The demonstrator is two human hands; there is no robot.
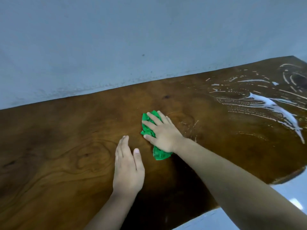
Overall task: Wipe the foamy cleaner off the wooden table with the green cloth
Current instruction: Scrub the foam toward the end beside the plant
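Fingers (153, 120) of my right hand (163, 134) are spread wide and pressed flat on the green cloth (158, 154), pinning it to the wooden table (58, 146) rather than gripping it; the cloth is bunched up, its ends showing past my fingertips and behind the heel of my palm. Just beside my thumb, my left hand (127, 170) rests flat on bare wood, fingers together and straight, holding nothing and clear of the cloth.

Close to the right of my knuckles there are a few thin, faint streaks (191, 125). Well beyond them, further right and towards the wall (116, 39), lies the foam (274, 107): one thick white smear with many fine combed lines around it, reaching nearly to the table's far end.

I think the main risk is smearing instead of lifting. A crumpled cloth touches the wood unevenly, so a pass through that thick band could just drag it into more lines or push it off the edge. Reaching that far could also lighten my pressure and let the cloth slip out from under my palm.

My right arm stretches forward and across from the lower right, wrist low, palm down. My left forearm comes straight up from below, hand level as a brace.
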